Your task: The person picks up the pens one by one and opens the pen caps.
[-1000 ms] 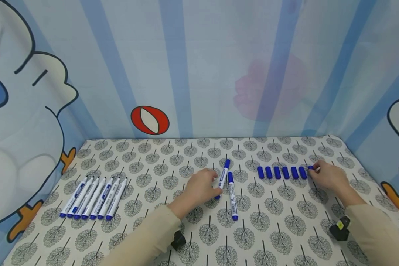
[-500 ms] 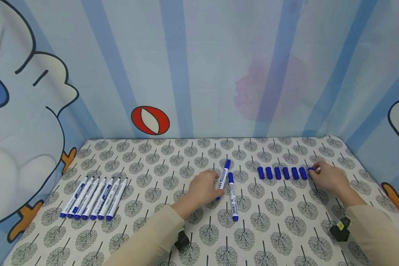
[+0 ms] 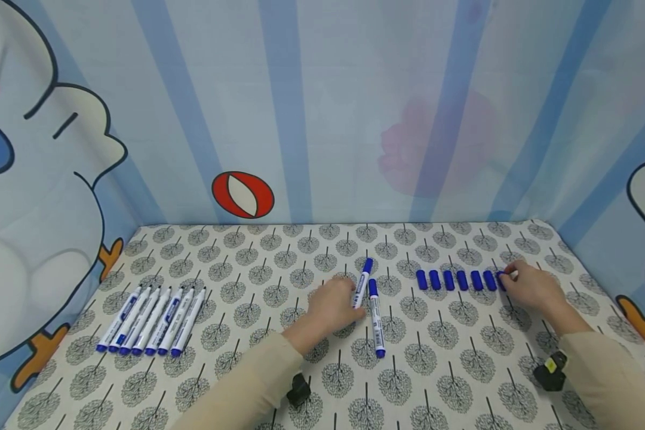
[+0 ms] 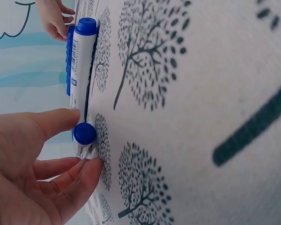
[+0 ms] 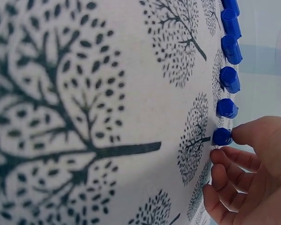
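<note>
In the head view my left hand (image 3: 330, 304) is at a capped whiteboard marker (image 3: 362, 286) lying slanted mid-table. Its thumb and curved fingers hold the barrel from either side; the left wrist view shows the marker's blue end plug (image 4: 84, 133) between them. Just to the right lies a second capped marker (image 3: 377, 319), apart from the fingers. At the right end of a row of blue marker caps (image 3: 448, 279), my right hand (image 3: 532, 289) pinches the last cap (image 5: 221, 137) between thumb and index finger. That cap lies on the cloth, partly hidden by the fingers in the head view.
Several uncapped markers (image 3: 150, 322) lie side by side at the left, black tips pointing away. A tree-print cloth (image 3: 258, 370) covers the table. Behind it stands a striped cartoon backdrop (image 3: 333, 119). A black wrist camera (image 3: 549, 371) sits under the right sleeve.
My left hand has shifted slightly right, closer around the slanted marker. The right hand has nudged its cap left toward the row. The other markers and caps have not moved.
</note>
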Demonstrator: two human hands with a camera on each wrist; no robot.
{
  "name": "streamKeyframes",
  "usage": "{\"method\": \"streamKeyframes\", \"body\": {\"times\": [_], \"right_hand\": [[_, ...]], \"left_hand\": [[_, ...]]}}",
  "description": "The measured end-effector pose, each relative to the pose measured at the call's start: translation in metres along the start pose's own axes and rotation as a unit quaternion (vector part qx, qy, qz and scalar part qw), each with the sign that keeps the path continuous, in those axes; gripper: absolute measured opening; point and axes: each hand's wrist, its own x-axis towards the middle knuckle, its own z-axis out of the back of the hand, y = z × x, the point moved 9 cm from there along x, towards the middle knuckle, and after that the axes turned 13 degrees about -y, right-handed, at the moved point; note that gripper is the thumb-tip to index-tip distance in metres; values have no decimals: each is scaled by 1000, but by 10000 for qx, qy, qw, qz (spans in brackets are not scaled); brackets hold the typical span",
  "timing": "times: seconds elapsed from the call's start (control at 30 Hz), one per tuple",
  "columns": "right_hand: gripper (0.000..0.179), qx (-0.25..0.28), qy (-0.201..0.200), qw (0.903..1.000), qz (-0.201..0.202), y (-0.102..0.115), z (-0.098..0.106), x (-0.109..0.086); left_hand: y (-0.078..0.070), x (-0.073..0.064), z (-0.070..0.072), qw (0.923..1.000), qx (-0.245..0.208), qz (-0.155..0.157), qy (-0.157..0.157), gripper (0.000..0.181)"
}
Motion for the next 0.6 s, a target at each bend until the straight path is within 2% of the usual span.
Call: {"method": "streamKeyframes", "body": {"times": [0.33, 0.6], "right_hand": [[36, -7, 7, 10000, 31, 1, 0, 0], [40, 13, 34, 10000, -44, 0, 0, 0]], "left_hand": [[-1, 1, -1, 10000, -17, -28, -76, 20], [0, 2, -1, 9999, -135, 45, -35, 14]]}}
